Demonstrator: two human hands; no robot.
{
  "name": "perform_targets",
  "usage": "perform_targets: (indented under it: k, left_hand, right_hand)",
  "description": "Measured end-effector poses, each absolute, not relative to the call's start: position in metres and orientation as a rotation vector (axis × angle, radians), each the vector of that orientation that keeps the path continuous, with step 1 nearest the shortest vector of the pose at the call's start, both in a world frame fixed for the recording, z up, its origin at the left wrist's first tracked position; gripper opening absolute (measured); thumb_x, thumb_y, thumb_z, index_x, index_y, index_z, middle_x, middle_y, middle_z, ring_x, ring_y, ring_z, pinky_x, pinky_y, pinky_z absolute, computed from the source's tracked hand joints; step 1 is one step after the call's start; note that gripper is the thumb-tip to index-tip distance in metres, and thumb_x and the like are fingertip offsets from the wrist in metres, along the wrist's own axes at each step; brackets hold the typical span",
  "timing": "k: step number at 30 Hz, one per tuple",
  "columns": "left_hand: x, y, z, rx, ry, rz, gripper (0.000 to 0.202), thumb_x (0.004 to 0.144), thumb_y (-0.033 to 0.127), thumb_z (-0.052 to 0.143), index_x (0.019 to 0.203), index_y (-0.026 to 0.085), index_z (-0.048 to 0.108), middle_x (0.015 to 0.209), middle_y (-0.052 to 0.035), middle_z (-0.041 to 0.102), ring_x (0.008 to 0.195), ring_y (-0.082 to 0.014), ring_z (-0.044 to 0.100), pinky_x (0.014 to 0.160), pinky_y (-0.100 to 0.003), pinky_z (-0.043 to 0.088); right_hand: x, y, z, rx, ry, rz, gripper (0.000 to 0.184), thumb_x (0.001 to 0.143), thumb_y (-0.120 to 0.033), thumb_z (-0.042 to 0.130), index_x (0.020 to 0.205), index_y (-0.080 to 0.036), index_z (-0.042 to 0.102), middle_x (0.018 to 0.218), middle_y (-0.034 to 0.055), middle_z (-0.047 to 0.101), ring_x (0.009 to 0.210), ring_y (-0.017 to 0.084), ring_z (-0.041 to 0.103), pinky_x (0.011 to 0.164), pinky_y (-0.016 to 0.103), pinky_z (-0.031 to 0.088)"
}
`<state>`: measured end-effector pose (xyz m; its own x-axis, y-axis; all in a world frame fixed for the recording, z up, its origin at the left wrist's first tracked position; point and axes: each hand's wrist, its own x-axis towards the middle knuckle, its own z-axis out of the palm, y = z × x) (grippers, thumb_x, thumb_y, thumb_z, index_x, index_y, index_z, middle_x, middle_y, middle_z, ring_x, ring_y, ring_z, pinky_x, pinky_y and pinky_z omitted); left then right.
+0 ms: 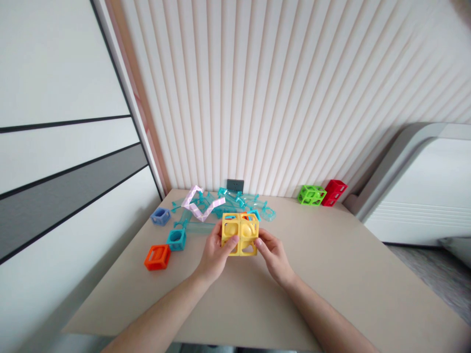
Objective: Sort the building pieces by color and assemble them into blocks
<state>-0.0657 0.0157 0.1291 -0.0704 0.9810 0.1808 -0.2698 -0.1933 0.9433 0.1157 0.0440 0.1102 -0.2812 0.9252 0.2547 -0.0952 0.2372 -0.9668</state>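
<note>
Two yellow openwork toy blocks (240,229) sit side by side, touching, held up above the table between my hands. My left hand (218,249) grips the left side, its thumb across the lower front. On the right side, my right hand (273,252) has its thumb at the lower corner and its fingers partly hidden behind. A bit of orange and turquoise shows through and behind the top of the yellow blocks. Left of them on the table lie an orange block (157,257), a turquoise block (176,239) and a blue block (160,216).
Clear teal track pieces (235,198) lie heaped along the back of the table (331,274), with a pink-white zigzag piece (200,211) on them. At the back right stand a green block (311,194) and a red block (334,192). A dark socket (235,185) is on the ribbed wall.
</note>
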Motion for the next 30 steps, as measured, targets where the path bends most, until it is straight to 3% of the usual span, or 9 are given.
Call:
perform_targets:
  k: [14, 30]
  left_hand:
    - [-0.064, 0.016, 0.127, 1.138, 0.941, 1.439, 0.058, 0.072, 0.035, 0.083, 0.121, 0.023, 0.055, 0.110, -0.0067, 0.071, 0.102, -0.0261, 0.070, 0.088, -0.036, 0.056]
    - [-0.066, 0.013, 0.136, 1.140, 0.970, 1.431, 0.055, 0.070, 0.035, 0.083, 0.117, 0.020, 0.058, 0.104, -0.0060, 0.073, 0.096, -0.0255, 0.070, 0.084, -0.036, 0.057]
  right_hand:
    - [0.119, 0.045, 0.099, -0.850, -1.565, 1.166, 0.038, 0.093, -0.053, 0.061, 0.113, -0.022, 0.070, 0.106, 0.0092, 0.071, 0.093, 0.024, 0.063, 0.086, 0.036, 0.053]
    - [0.119, 0.043, 0.104, -0.870, -1.681, 0.973, 0.038, 0.094, -0.053, 0.058, 0.105, -0.019, 0.070, 0.097, 0.0074, 0.072, 0.086, 0.021, 0.063, 0.080, 0.032, 0.052]
